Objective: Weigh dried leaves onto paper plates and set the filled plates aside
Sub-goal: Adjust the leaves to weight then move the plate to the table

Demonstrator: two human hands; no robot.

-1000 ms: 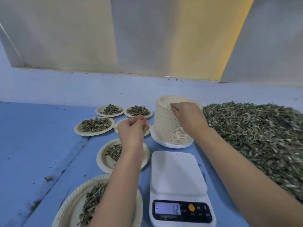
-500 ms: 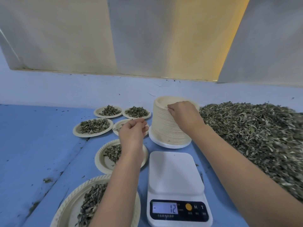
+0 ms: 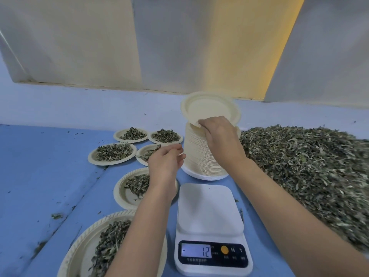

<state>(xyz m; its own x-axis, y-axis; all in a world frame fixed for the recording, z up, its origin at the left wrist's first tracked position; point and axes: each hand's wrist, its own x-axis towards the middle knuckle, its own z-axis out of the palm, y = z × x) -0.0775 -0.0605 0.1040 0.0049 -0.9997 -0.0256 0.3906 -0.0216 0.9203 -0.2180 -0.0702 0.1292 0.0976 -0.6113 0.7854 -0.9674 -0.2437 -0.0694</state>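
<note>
matt paper plate [image 3: 209, 108] — glossy plastic scale [image 3: 209, 212]

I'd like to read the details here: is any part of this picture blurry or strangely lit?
Head view: the leaf pile smears toward the right edge; the scale and its digits are sharp; a yellow glow tints the wall at upper right.

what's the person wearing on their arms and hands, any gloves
No sleeves: the left forearm and right forearm are bare to the frame edge. The left hand and right hand wear no gloves, and no watch, bracelet or ring shows.
</note>
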